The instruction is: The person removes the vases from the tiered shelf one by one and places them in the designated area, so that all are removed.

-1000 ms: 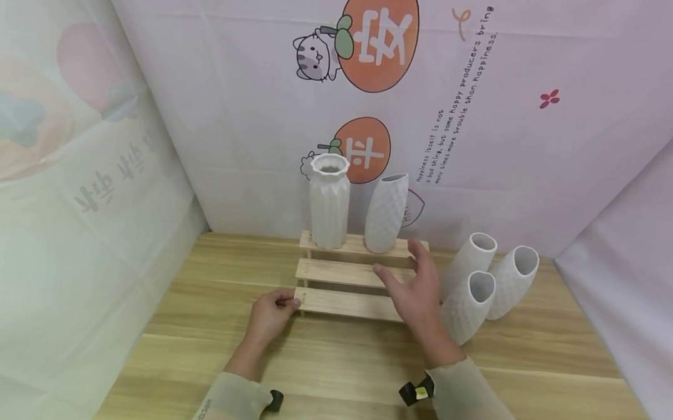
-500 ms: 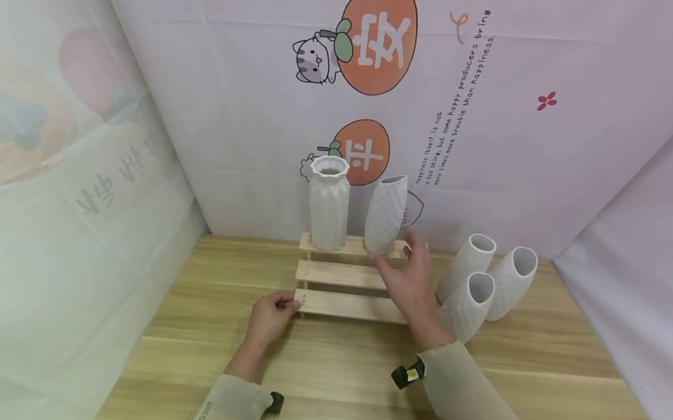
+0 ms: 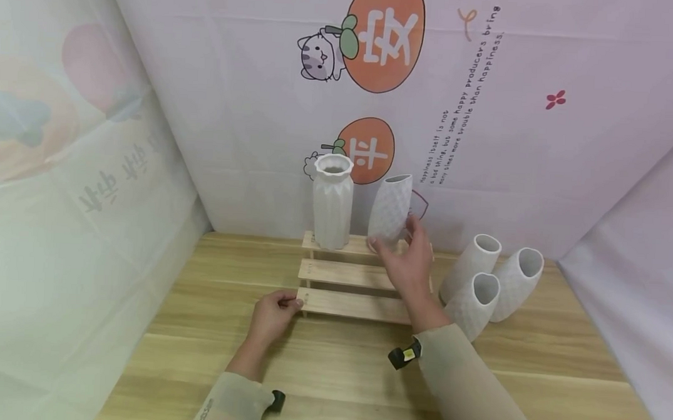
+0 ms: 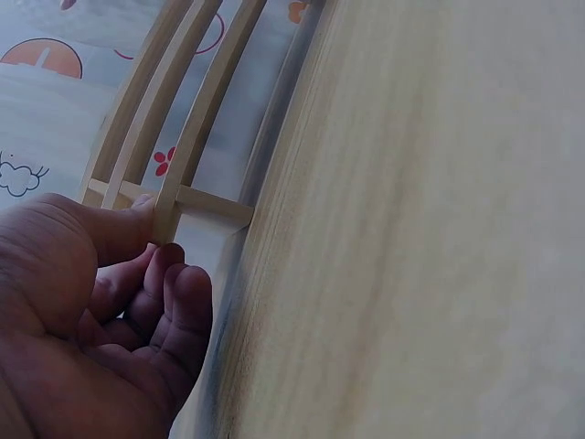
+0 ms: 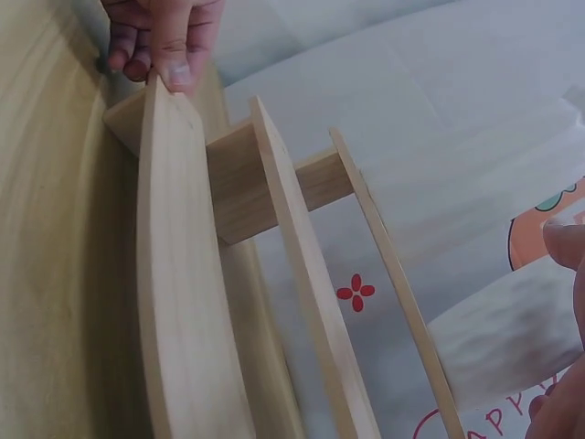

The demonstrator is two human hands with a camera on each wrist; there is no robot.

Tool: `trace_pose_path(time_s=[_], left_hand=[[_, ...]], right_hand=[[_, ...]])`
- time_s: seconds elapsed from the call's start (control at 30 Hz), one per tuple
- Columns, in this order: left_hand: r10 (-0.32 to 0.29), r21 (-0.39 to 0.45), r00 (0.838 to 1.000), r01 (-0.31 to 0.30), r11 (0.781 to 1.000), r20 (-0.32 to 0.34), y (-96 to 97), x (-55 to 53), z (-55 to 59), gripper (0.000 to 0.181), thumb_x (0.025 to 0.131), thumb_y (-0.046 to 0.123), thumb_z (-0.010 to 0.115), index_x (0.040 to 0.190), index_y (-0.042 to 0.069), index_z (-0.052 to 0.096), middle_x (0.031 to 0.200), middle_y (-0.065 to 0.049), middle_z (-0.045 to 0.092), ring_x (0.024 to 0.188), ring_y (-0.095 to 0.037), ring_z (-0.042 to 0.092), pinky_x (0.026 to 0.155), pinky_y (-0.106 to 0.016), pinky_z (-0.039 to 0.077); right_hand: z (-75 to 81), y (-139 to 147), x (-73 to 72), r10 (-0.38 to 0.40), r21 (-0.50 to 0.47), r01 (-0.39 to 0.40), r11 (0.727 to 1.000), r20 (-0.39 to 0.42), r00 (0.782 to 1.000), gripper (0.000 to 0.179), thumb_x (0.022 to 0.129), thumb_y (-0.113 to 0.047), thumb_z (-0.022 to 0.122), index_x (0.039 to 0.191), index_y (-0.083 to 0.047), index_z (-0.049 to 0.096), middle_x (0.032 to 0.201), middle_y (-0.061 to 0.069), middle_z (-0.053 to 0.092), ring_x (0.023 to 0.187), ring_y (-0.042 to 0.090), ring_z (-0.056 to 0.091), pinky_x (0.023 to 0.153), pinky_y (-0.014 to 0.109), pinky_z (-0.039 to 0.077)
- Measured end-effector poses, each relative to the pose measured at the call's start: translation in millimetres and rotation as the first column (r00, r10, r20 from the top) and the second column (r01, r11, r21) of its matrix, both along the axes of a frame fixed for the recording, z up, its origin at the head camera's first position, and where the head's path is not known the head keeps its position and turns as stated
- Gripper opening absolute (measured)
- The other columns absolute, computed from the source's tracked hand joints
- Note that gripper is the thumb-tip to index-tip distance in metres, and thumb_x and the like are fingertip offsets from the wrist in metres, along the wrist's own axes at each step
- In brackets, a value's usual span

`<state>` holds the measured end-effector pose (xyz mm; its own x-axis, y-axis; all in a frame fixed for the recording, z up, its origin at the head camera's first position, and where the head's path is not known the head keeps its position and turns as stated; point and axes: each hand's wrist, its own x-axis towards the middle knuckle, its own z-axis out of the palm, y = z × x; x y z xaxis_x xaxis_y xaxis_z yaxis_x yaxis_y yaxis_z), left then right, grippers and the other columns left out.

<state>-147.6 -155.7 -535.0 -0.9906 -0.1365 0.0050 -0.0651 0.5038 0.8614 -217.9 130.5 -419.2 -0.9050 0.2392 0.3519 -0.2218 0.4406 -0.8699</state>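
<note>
A three-step wooden shelf rack [image 3: 355,305] stands on the table. My left hand [image 3: 275,317] pinches the left end of its lowest board between thumb and fingers, as the left wrist view also shows at the board end [image 4: 169,206]. On the top board, a slanted-mouth white vase with a dimpled surface [image 3: 391,203] stands at the right. My right hand [image 3: 410,263] holds it near the base, thumb at the front left and fingers at the right side. In the right wrist view this vase [image 5: 503,338] is partly cut off. Left of it stands a fluted white vase [image 3: 332,213] with a scalloped rim.
Three more white vases stand together on the table right of the rack: a rear one [image 3: 475,263], a right one [image 3: 519,284] and a front one [image 3: 476,304], partly behind my right forearm. A printed cloth [image 3: 251,106] hangs close behind the rack.
My right hand has moved up and left from over the rack's right end to the base of the dimpled vase. The left hand keeps its pinch on the lowest board.
</note>
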Motion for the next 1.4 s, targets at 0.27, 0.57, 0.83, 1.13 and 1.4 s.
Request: trace_pose_path(time_s=[0.27, 0.57, 0.83, 1.13, 1.4], left_hand=[[-0.007, 0.000, 1.000, 0.007, 1.000, 0.010, 0.0, -0.5, 1.7, 0.025, 0.096, 0.026, 0.077, 0.112, 0.006, 0.076, 0.092, 0.001, 0.073, 0.086, -0.016, 0.067, 0.077, -0.034, 0.058], [-0.020, 0.011, 1.000, 0.020, 1.000, 0.002, -0.2, -0.3, 4.3, 0.024, 0.096, 0.025, 0.077, 0.111, 0.007, 0.077, 0.091, 0.002, 0.072, 0.085, -0.015, 0.066, 0.077, -0.033, 0.057], [-0.007, 0.014, 1.000, 0.006, 1.000, 0.012, 0.6, 0.3, 3.8, 0.023, 0.095, 0.025, 0.078, 0.110, 0.007, 0.077, 0.091, 0.002, 0.072, 0.086, -0.015, 0.066, 0.076, -0.033, 0.057], [-0.009, 0.016, 1.000, 0.009, 1.000, 0.010, 0.7, 2.1, 4.0, 0.023, 0.096, 0.024, 0.077, 0.112, 0.007, 0.076, 0.091, 0.002, 0.071, 0.086, -0.015, 0.065, 0.076, -0.033, 0.057], [-0.003, 0.008, 1.000, 0.003, 1.000, -0.008, 1.6, 2.7, 4.9, 0.022, 0.095, 0.023, 0.078, 0.109, 0.006, 0.077, 0.091, 0.002, 0.072, 0.084, -0.015, 0.066, 0.074, -0.032, 0.057]], right_hand=[[5.6, -3, -11.5, -0.003, -0.003, 0.003, 1.000, 0.005, 1.000, 0.092, 0.079, -0.038, 0.092, 0.152, -0.009, 0.044, 0.148, 0.012, 0.053, 0.135, 0.027, 0.052, 0.112, 0.045, 0.045], [12.2, -1, -17.8, -0.009, 0.008, 0.009, 1.000, 0.046, 0.999, 0.093, 0.080, -0.043, 0.090, 0.154, -0.012, 0.042, 0.150, 0.011, 0.051, 0.136, 0.027, 0.050, 0.113, 0.044, 0.043], [11.8, -3, -18.6, -0.001, 0.028, 0.000, 1.000, 0.040, 0.999, 0.087, 0.083, -0.036, 0.088, 0.152, -0.009, 0.044, 0.148, 0.015, 0.052, 0.134, 0.032, 0.053, 0.111, 0.047, 0.045], [12.2, -5, -15.3, -0.007, 0.040, 0.005, 0.999, 0.043, 0.999, 0.084, 0.085, -0.035, 0.085, 0.152, -0.007, 0.043, 0.147, 0.016, 0.052, 0.134, 0.034, 0.053, 0.111, 0.050, 0.045], [14.9, -5, -11.2, -0.016, 0.035, 0.013, 0.999, 0.081, 0.997, 0.084, 0.086, -0.035, 0.085, 0.154, -0.009, 0.042, 0.148, 0.015, 0.050, 0.135, 0.033, 0.052, 0.112, 0.049, 0.045]])
